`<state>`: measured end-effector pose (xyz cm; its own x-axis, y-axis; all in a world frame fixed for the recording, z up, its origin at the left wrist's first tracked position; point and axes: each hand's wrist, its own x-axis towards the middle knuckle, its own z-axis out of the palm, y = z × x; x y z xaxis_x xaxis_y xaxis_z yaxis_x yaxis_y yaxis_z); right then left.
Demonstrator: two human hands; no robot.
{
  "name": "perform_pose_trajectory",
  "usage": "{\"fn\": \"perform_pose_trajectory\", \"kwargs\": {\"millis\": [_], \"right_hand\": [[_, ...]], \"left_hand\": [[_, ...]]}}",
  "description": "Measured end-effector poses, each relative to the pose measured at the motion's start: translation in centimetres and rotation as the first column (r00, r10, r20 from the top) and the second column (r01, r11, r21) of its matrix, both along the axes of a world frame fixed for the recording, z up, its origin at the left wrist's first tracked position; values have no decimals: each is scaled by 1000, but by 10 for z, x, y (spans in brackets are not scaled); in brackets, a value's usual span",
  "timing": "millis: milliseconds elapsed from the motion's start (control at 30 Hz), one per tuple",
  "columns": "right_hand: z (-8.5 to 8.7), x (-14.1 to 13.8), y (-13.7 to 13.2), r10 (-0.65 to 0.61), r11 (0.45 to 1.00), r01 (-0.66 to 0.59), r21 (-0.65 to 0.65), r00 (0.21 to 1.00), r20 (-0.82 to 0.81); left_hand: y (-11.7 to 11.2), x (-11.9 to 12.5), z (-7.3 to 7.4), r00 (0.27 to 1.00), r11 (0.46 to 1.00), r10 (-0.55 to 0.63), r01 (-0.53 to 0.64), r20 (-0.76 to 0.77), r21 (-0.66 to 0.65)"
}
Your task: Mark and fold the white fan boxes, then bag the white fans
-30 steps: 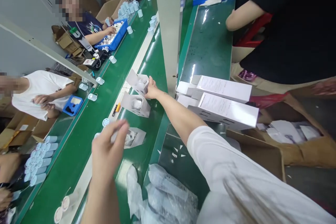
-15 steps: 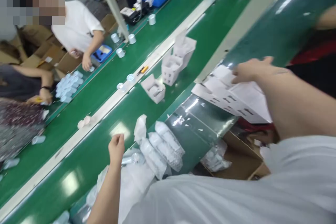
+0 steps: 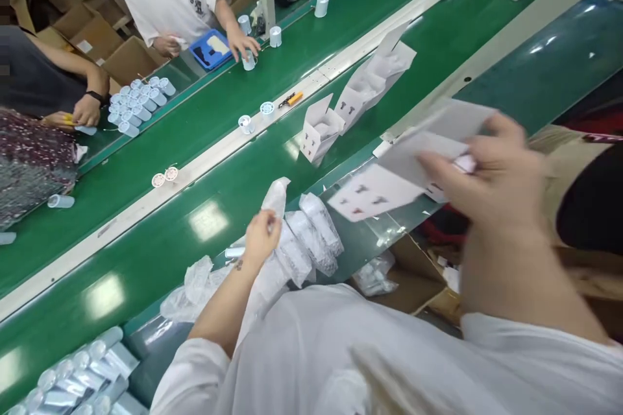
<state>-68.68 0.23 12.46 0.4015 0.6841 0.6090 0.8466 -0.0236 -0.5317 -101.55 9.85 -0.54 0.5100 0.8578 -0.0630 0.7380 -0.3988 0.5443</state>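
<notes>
My right hand (image 3: 491,168) grips a white cardboard box (image 3: 374,194) with small printed pictures on its side, its flap (image 3: 438,126) raised, the thumb pressing on it. My left hand (image 3: 263,237) has its fingers curled at the lower end of a white wrapped package (image 3: 276,194); the fingertips are partly hidden. Beside that hand lie several bubble-wrapped packages (image 3: 316,233), tightly side by side at the edge of the work surface. Just left of them are a light-blue cylinder (image 3: 235,251) and crumpled clear wrapping (image 3: 199,282).
Open white boxes (image 3: 321,130) stand on the green conveyor belt (image 3: 195,220). A white divider rail (image 3: 209,159) carries an orange-handled tool (image 3: 294,98). Light-blue cylinders (image 3: 78,369) fill the lower left. Across the belt, a co-worker's hand (image 3: 241,42) touches a blue cup. An open carton (image 3: 413,266) sits below.
My right hand has lifted the white box off the surface and tilted it leftward. My left hand has moved right, onto the wrapped package. The view has shifted.
</notes>
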Motion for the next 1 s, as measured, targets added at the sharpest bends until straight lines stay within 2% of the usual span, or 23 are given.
{"fn": "perform_pose_trajectory", "kwargs": {"millis": [33,67,133,167,200,233,300,367,400,467,500,533,567,633,667,733,800,867,933,1000], "right_hand": [[-6,-24,20,0,999,2,48,999,-40],[-14,-48,43,61,997,-58,52,997,-52],[-33,-94,93,141,989,-143,-30,988,-56],[-43,-116,116,173,975,-180,-130,983,-59],[-54,-137,138,201,958,-210,-198,978,-62],[-65,-156,156,237,938,-247,-244,969,-69],[-85,-187,179,290,903,-304,-302,953,-91],[-103,-207,186,304,876,-330,-352,944,-129],[-110,-213,186,300,864,-335,-377,942,-149],[-119,-219,181,284,845,-335,-416,942,-181],[-121,-220,179,273,841,-331,-428,943,-191],[-123,-220,178,263,840,-325,-435,944,-198],[-123,-220,177,252,840,-319,-439,946,-205],[-121,-221,178,240,839,-315,-443,946,-218],[-119,-222,179,239,837,-318,-445,945,-225],[-116,-225,181,247,828,-331,-453,940,-236],[-113,-229,181,258,810,-347,-472,935,-245],[-111,-233,182,252,785,-351,-509,933,-255],[-108,-234,183,234,751,-344,-563,937,-260],[-106,-230,186,227,698,-340,-630,940,-255]], "left_hand": [[-16,-6,0,983,985,-175,175,-47,-9],[-33,-9,-2,923,929,-369,370,-111,-12],[-60,-10,-14,699,725,-670,688,-251,-20],[-70,-8,-22,593,630,-746,776,-304,-34],[-76,-4,-31,524,571,-780,820,-342,-48],[-79,1,-39,492,547,-790,835,-365,-58],[-78,8,-48,480,537,-796,841,-370,-65],[-72,11,-45,467,517,-809,854,-357,-54],[-68,9,-38,468,510,-813,860,-346,-36],[-60,-2,-15,506,530,-800,848,-324,15],[-57,-11,1,555,571,-772,820,-309,46],[-53,-21,20,631,638,-722,766,-282,79],[-49,-33,41,723,721,-648,683,-239,112],[-39,-59,84,899,879,-427,438,-97,186],[-33,-71,103,951,927,-310,304,-10,218],[-13,-93,134,986,959,-92,50,141,279],[14,-108,148,974,931,66,-138,217,337],[44,-111,149,979,907,132,-183,157,380],[69,-102,148,994,924,98,-69,-58,375],[85,-83,152,943,946,30,81,-332,315]]}}
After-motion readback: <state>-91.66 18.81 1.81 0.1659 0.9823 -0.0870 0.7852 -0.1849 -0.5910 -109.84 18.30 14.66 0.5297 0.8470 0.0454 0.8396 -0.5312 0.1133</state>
